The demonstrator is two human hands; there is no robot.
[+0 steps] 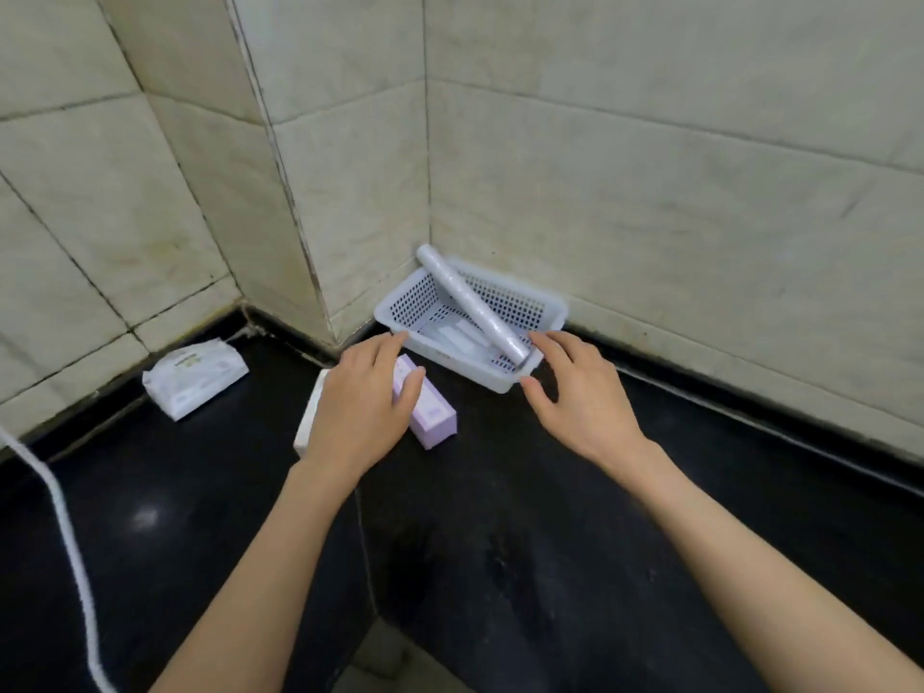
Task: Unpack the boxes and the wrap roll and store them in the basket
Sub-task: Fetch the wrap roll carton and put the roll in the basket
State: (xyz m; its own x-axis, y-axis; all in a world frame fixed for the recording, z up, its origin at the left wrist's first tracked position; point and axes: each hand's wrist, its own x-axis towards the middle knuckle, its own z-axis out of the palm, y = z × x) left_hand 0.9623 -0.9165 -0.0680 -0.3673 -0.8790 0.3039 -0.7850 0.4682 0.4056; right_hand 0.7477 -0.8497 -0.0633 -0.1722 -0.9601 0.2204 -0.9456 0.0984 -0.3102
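Purple box [431, 411]: covered by left hand [360, 407], grasp unconfirmed. Right hand [580, 392] unclenched beside basket [550, 312]; wrap roll [470, 302], propped across rim, judged easily dislodged.

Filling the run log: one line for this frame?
wrap roll in basket | purple box on counter under left hand | right hand empty

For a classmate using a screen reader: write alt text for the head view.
Two bare hands hover over a black counter: left hand on a lilac box, right hand beside a white basket holding a wrap roll.
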